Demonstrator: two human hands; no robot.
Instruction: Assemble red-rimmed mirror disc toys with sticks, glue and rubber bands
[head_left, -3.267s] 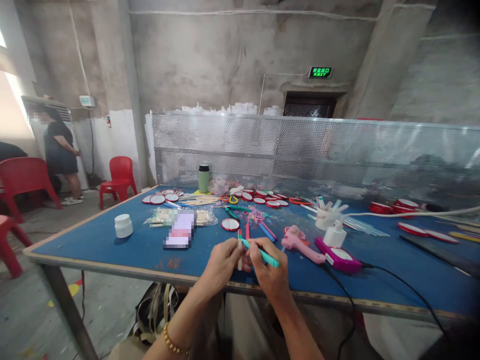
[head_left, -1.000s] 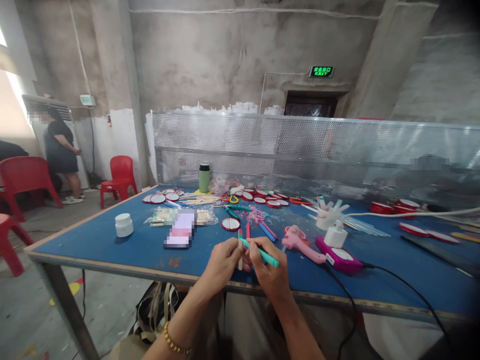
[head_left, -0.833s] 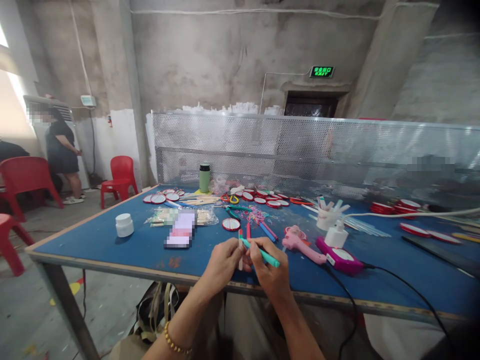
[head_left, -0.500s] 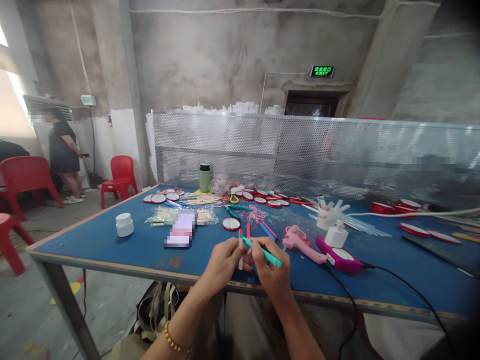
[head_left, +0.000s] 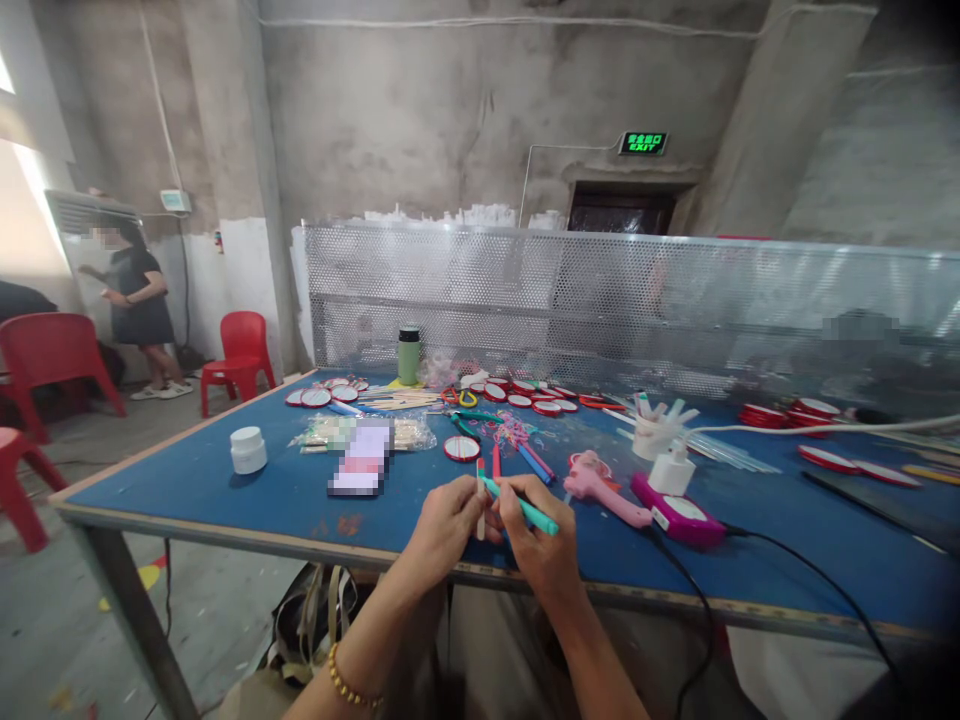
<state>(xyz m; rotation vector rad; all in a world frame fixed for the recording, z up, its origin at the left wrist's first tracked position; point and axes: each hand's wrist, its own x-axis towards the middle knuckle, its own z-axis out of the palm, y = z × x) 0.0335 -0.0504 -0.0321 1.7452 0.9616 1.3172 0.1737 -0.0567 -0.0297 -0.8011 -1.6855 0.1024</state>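
Observation:
Near the table's front edge, my left hand is closed on a flat wooden craft stick, held upright with a red and green coloured top end. A teal marker pen is gripped in my right hand, its tip against the stick near the green band. Just beyond the stick lie a red marker and a blue marker. A round red-rimmed disc rests behind my left hand. Part of the stick's lower half is hidden by my fingers.
On the blue table stand a white jar, a phone, a green bottle, a pink glue gun and a purple power strip with cords. Several red-rimmed discs lie behind. A person stands beyond red chairs.
My right hand and the marker have shifted slightly left and down along the stick. My left hand stays put. The person in the background has turned and raised their arms.

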